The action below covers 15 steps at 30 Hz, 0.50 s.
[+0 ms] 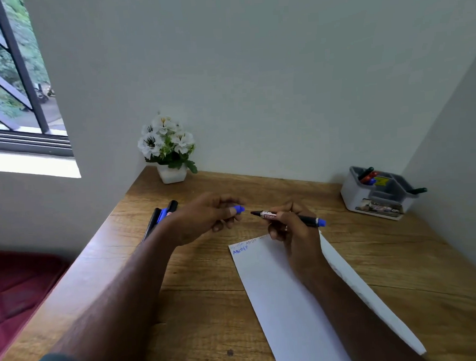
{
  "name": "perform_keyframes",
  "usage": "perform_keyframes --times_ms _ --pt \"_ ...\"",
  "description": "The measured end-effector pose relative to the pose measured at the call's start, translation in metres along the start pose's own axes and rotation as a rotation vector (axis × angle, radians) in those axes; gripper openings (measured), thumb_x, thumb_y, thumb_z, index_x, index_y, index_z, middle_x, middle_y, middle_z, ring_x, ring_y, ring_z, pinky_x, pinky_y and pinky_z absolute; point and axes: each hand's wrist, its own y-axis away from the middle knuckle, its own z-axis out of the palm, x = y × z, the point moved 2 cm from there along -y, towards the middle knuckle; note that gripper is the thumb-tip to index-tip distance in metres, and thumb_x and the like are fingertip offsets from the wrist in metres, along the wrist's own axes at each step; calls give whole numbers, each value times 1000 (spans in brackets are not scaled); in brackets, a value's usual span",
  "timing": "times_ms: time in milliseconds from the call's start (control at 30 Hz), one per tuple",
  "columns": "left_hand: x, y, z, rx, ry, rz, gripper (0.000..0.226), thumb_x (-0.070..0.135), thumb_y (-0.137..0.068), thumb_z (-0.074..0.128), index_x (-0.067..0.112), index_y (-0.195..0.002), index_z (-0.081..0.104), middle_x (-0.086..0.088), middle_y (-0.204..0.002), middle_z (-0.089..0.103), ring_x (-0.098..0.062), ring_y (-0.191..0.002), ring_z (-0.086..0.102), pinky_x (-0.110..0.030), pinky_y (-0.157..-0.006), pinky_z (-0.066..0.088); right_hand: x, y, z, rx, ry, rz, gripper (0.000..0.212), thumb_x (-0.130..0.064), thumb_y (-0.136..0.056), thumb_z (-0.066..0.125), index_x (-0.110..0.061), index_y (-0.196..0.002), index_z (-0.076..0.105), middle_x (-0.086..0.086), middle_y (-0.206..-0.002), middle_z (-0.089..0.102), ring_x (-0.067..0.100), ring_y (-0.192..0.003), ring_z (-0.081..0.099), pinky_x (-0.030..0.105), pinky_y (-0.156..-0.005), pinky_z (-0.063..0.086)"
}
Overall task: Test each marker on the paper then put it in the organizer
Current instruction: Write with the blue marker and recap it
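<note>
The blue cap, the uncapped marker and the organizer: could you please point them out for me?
blue cap (pixel 239 209), head view, its exposed tip beyond the left hand's fingers.
uncapped marker (pixel 306 219), head view, black barrel behind the right hand.
organizer (pixel 353 195), head view, white left wall.

Right hand (pixel 289 227) grips uncapped marker (pixel 288 217) mid-frame, tip pointing left; left hand (pixel 205 218) pinches blue cap (pixel 238 209) just beside tip. Paper (pixel 278 288) lower centre, organizer (pixel 381 192) right edge.

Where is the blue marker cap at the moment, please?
In the head view, the blue cap is pinched in the left hand, held above the desk just left of the uncapped marker that the right hand holds.
</note>
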Motion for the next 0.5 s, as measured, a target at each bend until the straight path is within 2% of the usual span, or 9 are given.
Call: perform_keyframes --times_ms 100,333,500 --pt "3 1 1 -6 36 73 22 2 -96 56 0 -118 59 -13 -97 74 -15 -74 64 -22 -56 44 0 1 -1 -6 44 -51 11 -10 -85 59 -9 -74 62 24 -73 68 24 -52 50 30 -53 41" --pt "3 2 4 -52 4 87 18 7 -96 57 -3 -109 64 -14 -78 68 -21 -64 51 -23 -58 44 2 1 -2 -21 75 -85 17 -12 -85 63 -16 -70 66 16 -67 65 19 -53 49 24 -53 43" --pt "5 2 12 -110 50 92 21 10 -97 55 -7 -103 65 -15 -76 66 -20 -64 56 -24 -56 45 4 1 0 -87 44 -35 13 -14 -85 67 -14 -73 70 14 -68 65 19 -54 50 27 -55 43"
